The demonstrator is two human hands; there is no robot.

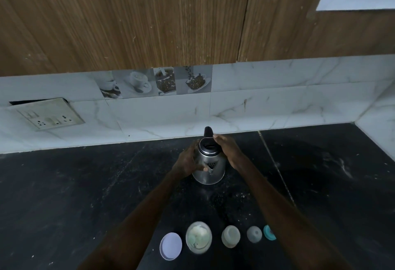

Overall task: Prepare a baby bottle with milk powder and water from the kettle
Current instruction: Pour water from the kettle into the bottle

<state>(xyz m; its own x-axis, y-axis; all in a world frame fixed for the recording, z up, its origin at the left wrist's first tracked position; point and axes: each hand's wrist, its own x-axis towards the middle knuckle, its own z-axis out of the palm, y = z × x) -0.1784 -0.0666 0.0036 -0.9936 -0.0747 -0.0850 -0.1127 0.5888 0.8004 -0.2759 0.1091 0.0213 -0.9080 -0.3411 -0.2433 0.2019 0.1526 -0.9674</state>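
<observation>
A steel kettle (210, 171) stands on the black counter, its spout facing me and its black lid (208, 132) tipped up at the back. My left hand (188, 163) grips the kettle's left side, with the thumb lying across the front by the spout. My right hand (227, 149) lies along the kettle's right shoulder, and its straight fingertips touch the lid's base. Near the front edge stand an open jar of milk powder (198, 237), its white lid (171, 246), the open baby bottle (230, 236), a grey teat cap (254, 234) and a teal ring (269, 232).
The black stone counter (85, 184) runs to a marble-tiled wall (277, 107) at the back and right. A switch and socket plate (50, 113) hangs loose on the left of the wall. Wooden cabinets (149, 19) hang overhead.
</observation>
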